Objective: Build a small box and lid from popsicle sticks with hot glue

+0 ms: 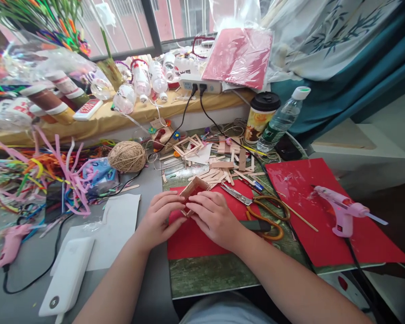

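On the cluttered table (205, 274), a red paper sheet (195, 238) lies under a small frame of wooden sticks (195, 190), held just above it. It looks light, stiff and brittle at its glued joints, best held by the side rails. Both hands curl closed around it: left hand (158, 218) at one corner, right hand (216, 220) along the near edge. Scissors (256, 207) lie beside.

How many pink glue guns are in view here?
2. One pink plastic glue gun lies on the red paper sheet at right; another pink glue gun lies at far left. Clutter may hide more.
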The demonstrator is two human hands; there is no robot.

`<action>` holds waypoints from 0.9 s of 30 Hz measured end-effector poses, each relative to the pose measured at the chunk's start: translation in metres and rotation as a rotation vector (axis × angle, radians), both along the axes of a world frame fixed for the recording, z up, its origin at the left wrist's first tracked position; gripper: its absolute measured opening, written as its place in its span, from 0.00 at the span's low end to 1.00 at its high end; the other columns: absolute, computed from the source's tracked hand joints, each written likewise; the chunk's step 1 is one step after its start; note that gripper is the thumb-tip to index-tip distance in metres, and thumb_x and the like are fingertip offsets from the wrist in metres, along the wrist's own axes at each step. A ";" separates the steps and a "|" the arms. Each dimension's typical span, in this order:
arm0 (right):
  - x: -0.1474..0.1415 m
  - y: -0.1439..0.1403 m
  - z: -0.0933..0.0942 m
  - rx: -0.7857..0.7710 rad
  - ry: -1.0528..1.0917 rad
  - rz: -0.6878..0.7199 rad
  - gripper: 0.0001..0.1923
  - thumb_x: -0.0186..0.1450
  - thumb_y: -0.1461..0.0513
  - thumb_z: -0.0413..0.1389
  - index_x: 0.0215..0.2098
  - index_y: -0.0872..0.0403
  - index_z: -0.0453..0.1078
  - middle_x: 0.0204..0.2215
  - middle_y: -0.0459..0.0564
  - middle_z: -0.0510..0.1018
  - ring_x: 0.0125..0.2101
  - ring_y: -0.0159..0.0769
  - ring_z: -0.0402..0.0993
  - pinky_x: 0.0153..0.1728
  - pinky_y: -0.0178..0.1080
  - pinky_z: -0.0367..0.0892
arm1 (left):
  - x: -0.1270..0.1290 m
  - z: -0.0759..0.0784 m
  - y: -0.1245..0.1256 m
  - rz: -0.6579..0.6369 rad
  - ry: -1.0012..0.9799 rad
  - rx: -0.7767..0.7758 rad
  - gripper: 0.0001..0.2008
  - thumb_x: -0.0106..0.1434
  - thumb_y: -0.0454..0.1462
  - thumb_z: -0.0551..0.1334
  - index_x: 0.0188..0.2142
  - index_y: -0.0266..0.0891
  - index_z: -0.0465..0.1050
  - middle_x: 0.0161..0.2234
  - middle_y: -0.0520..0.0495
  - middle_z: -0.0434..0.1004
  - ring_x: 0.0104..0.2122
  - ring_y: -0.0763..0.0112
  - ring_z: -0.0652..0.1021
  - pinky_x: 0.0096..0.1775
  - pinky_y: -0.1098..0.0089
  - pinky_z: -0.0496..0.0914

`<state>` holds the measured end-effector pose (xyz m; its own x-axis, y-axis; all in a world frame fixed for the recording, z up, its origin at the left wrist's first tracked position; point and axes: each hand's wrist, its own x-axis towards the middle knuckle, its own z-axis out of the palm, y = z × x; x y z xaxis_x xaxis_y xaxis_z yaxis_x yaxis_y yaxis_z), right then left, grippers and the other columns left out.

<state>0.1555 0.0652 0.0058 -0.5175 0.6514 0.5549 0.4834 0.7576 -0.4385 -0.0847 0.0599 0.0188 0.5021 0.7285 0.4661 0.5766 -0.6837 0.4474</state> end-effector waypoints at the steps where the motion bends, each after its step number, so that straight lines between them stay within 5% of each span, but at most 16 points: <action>1: -0.001 0.001 -0.001 -0.003 -0.001 -0.001 0.14 0.74 0.64 0.56 0.56 0.51 0.74 0.55 0.53 0.81 0.58 0.44 0.70 0.59 0.49 0.64 | -0.002 0.000 0.001 -0.014 -0.013 -0.017 0.15 0.66 0.32 0.66 0.52 0.45 0.75 0.54 0.41 0.78 0.59 0.56 0.74 0.60 0.51 0.69; 18: -0.001 0.018 0.014 -0.195 -0.051 0.208 0.06 0.75 0.64 0.54 0.45 0.50 0.74 0.47 0.47 0.84 0.53 0.42 0.69 0.57 0.48 0.59 | -0.007 -0.006 0.001 -0.036 -0.100 -0.141 0.09 0.67 0.32 0.66 0.46 0.44 0.76 0.52 0.42 0.75 0.54 0.60 0.76 0.56 0.59 0.72; 27: 0.007 0.009 0.010 -0.049 -0.146 0.190 0.07 0.75 0.64 0.55 0.47 0.49 0.75 0.47 0.48 0.84 0.51 0.42 0.71 0.55 0.48 0.59 | -0.006 0.004 -0.003 -0.094 -0.028 -0.006 0.12 0.65 0.33 0.68 0.48 0.46 0.77 0.51 0.43 0.79 0.51 0.60 0.79 0.53 0.56 0.75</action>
